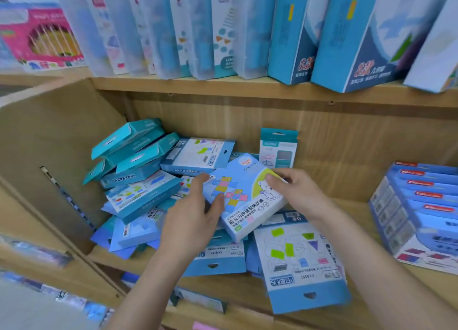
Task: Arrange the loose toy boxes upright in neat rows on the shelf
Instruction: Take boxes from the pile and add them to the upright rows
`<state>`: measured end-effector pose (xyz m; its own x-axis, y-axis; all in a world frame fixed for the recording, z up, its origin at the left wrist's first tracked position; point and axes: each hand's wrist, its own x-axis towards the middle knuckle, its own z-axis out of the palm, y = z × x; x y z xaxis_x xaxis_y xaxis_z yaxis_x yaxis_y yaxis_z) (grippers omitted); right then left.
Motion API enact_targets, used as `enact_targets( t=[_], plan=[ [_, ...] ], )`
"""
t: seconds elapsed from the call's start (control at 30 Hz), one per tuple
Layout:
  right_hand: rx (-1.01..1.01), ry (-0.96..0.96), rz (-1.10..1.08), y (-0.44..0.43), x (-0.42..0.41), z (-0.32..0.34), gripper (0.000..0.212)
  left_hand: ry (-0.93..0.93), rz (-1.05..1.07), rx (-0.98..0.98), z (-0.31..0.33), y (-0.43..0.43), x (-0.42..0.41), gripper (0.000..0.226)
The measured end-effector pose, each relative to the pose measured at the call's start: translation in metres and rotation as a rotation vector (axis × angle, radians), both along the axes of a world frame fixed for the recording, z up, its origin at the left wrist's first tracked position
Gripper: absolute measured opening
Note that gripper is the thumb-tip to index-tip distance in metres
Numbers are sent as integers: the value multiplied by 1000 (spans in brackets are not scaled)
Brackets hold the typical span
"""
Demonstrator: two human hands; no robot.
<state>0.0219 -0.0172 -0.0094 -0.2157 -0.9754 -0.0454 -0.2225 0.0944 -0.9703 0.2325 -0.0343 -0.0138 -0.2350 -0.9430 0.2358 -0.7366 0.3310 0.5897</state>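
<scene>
The bear box [244, 195] lay tilted on top of the pile [141, 180], between the two grips. The right grip [292, 188] pinched its far right edge, thumb on the printed face and fingers curled behind. The left grip [195, 213] was spread, fingers fairly straight, with the thumb resting on the box's left side. The pile lay flat and askew under both grips and out past the left one. Just beyond the right grip an upright box [278, 147] stood against the shelf [357, 215] back. Nearer than that grip, a flat box [300, 262] lay at the shelf's front edge. Well to its right sat a blue stack [416, 210].
</scene>
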Motion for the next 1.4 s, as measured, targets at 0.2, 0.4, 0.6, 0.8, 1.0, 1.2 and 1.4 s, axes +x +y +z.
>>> enact_targets(
  t=[0.2,0.4,0.6,0.8,1.0,1.2,1.4],
  plan=[
    [-86,-84,-12,21,-14,21,20,220,-66,53,9,8,-6,53],
    [-114,-278,-27,50,-41,22,28,714,-101,359,28,1,-28,55],
    [-208,77,-298,70,-80,13,43,681,-306,343,51,-14,-74,31],
    [-171,621,-548,99,-125,19,47,132,-444,-5,54,-36,-139,25],
    [-105,944,-609,109,-166,24,41,-93,-475,-35,34,-52,-209,33],
    [35,980,-459,108,-184,14,47,0,-409,10,-2,-54,-238,33],
    [99,1131,-347,103,-182,7,46,45,-337,-9,-7,-56,-243,29]
  ],
)
